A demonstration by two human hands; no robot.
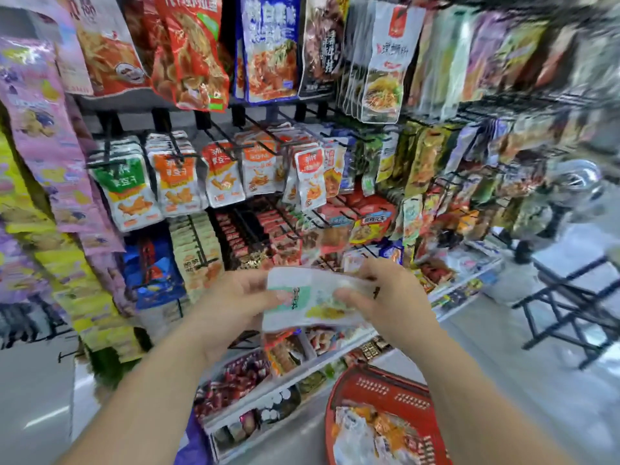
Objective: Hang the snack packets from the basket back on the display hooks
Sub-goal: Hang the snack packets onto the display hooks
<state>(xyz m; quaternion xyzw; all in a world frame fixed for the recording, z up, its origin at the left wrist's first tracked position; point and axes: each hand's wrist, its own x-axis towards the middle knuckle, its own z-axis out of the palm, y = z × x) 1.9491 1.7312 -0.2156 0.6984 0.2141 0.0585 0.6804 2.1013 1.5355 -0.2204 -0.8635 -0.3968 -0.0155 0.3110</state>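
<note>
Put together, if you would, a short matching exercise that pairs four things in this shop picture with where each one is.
Things:
1. white packet with a green patch
2. red basket
3. green-and-white packets
4. blue packet

Places:
a. hanging in the top row
b. held between the left hand and the right hand
c. low at the bottom right, with packets inside
d. hanging at the left end of the middle row

Pairs: 1-b, 2-c, 3-d, 4-a
</note>
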